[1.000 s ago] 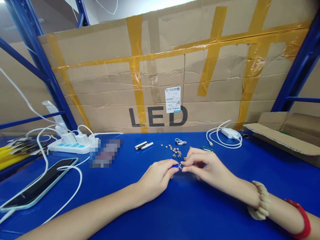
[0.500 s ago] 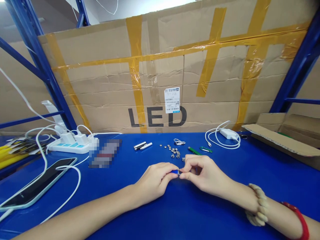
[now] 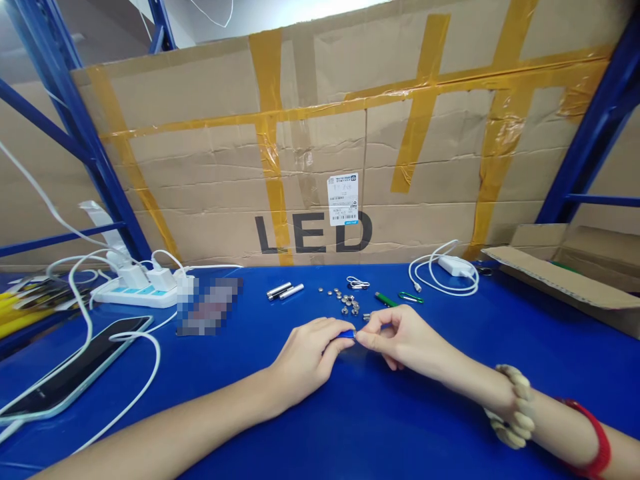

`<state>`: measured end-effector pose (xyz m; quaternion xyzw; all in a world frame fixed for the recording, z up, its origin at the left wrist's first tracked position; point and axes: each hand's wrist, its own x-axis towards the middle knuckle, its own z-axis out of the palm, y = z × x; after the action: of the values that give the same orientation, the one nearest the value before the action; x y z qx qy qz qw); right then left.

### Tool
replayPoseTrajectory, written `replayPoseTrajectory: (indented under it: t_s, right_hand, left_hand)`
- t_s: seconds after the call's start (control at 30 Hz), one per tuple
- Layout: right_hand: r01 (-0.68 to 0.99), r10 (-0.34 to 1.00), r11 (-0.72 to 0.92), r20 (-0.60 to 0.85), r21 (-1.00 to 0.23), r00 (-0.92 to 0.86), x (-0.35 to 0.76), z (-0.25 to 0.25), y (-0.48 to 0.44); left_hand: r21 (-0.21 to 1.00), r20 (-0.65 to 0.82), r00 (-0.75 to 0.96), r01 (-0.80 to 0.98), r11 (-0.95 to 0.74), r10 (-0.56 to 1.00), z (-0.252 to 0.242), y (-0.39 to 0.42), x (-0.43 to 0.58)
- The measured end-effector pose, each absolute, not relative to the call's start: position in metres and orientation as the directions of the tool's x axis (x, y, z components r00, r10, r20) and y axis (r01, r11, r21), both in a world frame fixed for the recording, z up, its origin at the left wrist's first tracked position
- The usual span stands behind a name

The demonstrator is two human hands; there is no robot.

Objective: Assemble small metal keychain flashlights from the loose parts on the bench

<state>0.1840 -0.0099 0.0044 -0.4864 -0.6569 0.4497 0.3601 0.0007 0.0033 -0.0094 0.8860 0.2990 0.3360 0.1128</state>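
Brown cardboard (image 3: 210, 187) crossed with yellow tape stands behind a blue worktop (image 3: 380, 427). With twelve o'clock set toward that cardboard, the person's two hands meet over the middle of the worktop, on a small blue piece (image 3: 345, 335). Its visible part lies with the long axis roughly from nine to three o'clock, so it runs along the line between the two sets of fingers.

From the piece, the left hand (image 3: 310, 353) sits toward eight o'clock, its thumb and fingers closed along the blue length and hiding the nine o'clock end. The right hand (image 3: 407, 337) sits at three o'clock, its thumb and index finger pinched narrow on the bright metal end. Neither hand is nearer, as both touch the piece, but the left covers more of it. Whether that metal end is a separate part is too small to tell.

Around the piece, a scatter of small metal discs (image 3: 351, 302) lies near at twelve o'clock, with a white-corded item (image 3: 357, 283) beyond. Slim tubes (image 3: 291, 291) rest at ten, and a green stick (image 3: 383, 299) between one and two, just beside the right fingers. At two lies a green clip (image 3: 410, 297).
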Motion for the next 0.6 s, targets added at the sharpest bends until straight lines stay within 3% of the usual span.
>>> replayPoseTrajectory:
  t_s: [0.37, 0.6]
  right_hand:
    - [0.285, 0.943, 0.067, -0.033, -0.956, -0.331, 0.193, 0.008, -0.003]
    - [0.267, 0.930, 0.083, -0.022, -0.960, -0.368, 0.197, 0.004, 0.000]
  left_hand:
    - [0.490, 0.483, 0.609, 0.406, -0.771, 0.629, -0.005, 0.004, 0.000]
    - [0.465, 0.499, 0.667, 0.333, -0.820, 0.554, -0.005, 0.003, -0.001]
